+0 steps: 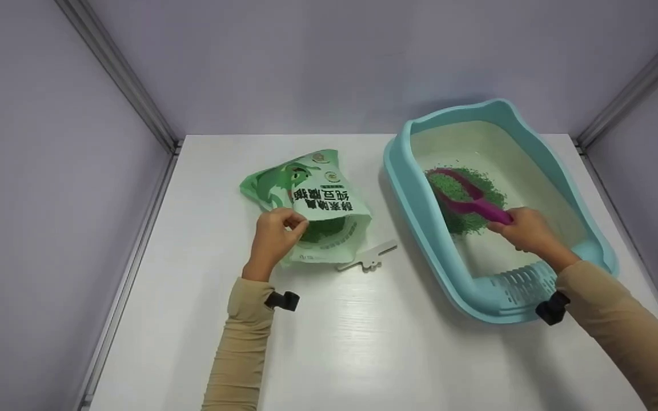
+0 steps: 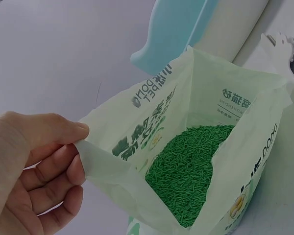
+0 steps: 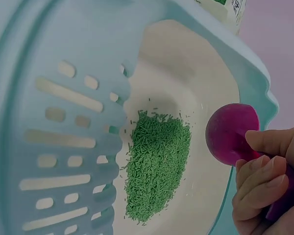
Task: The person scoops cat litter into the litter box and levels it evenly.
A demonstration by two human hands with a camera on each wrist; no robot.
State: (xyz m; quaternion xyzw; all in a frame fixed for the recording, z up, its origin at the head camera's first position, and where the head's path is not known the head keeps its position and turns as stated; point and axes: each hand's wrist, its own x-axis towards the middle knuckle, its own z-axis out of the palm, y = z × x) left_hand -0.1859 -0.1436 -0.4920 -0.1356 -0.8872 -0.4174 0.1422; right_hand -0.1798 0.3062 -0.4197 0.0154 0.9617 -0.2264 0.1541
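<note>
My left hand [image 1: 275,234] pinches the rim of a pale green cat litter bag [image 1: 329,188] between thumb and fingers. The bag's mouth gapes, and green pellets [image 2: 186,166] show inside. On the right, my right hand [image 1: 526,231] grips the handle of a magenta scoop [image 1: 492,211] above a blue litter box [image 1: 420,211]. Green pellets [image 1: 446,187] appear in the scoop's bowl in the head view. Below it, a heap of the same pellets [image 3: 157,171] lies on the box's white floor. The right wrist view shows the scoop's rounded outer side [image 3: 228,134].
A flat, pale piece with a notched edge [image 1: 372,257] lies on the white table [image 1: 329,342] between bag and box. The box's near end has a slotted step [image 1: 523,285]. Grey panels [image 1: 352,68] enclose the table at the back and sides.
</note>
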